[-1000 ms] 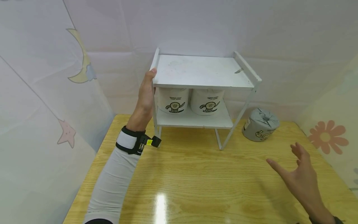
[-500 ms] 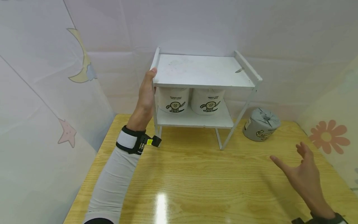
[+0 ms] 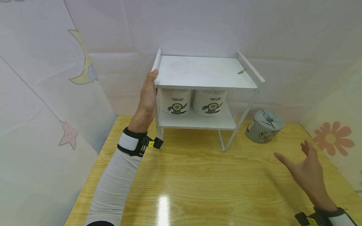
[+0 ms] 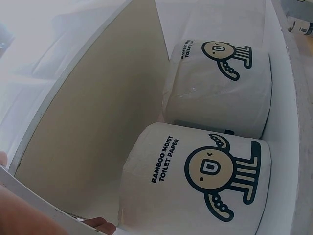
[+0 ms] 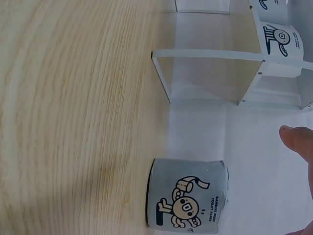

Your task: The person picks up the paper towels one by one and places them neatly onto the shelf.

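My left hand grips the left side of a white two-tier shelf rack, its thumb over the top corner. On the lower tier, two white wrapped toilet paper rolls stand side by side: a left roll and a right roll. In the left wrist view the near roll shows its printed cartoon, and fingertips curl round the rack's edge. My right hand hovers over the table's right part, thumb and fingers spread, holding nothing. Beyond it, a grey wrapped toilet paper roll stands right of the rack.
The rack stands on a wood-grain table near its back edge. White printed cloth hangs behind and on both sides, with a moon at left and a red flower at right. A mark shows on the rack's top.
My right hand has shifted slightly to the right, bringing more of its wrist strap into view. The left hand, the rack and the rolls stay where they were.
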`<state>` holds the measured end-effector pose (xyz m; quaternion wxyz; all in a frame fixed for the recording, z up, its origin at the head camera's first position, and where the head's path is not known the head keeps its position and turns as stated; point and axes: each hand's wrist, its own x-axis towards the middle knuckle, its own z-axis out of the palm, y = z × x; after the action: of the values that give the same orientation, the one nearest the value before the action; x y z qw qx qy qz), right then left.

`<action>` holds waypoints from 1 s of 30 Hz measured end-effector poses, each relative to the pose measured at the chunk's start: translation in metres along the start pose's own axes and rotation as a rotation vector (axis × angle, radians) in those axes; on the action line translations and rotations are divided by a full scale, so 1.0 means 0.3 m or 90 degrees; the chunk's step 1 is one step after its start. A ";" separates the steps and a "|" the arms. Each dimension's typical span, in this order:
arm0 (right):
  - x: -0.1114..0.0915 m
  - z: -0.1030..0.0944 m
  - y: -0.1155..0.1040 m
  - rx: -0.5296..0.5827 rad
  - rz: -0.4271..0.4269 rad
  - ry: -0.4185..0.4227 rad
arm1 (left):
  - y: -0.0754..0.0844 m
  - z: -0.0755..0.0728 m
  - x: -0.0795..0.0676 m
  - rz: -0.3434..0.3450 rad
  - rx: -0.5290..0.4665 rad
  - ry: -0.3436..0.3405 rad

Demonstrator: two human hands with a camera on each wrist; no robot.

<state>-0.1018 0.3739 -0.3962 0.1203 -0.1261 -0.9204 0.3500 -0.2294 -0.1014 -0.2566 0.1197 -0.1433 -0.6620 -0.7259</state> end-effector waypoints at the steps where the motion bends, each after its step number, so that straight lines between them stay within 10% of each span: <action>1: 0.006 0.001 0.001 0.001 0.002 -0.001 | 0.000 0.000 0.000 0.000 0.001 0.001; 30: 0.153 0.070 0.040 0.029 -0.009 0.017 | 0.005 0.002 -0.004 0.010 -0.011 -0.009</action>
<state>-0.1495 0.3843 -0.4134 0.1379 -0.1212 -0.9114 0.3683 -0.2277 -0.1008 -0.2557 0.1194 -0.1547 -0.6551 -0.7298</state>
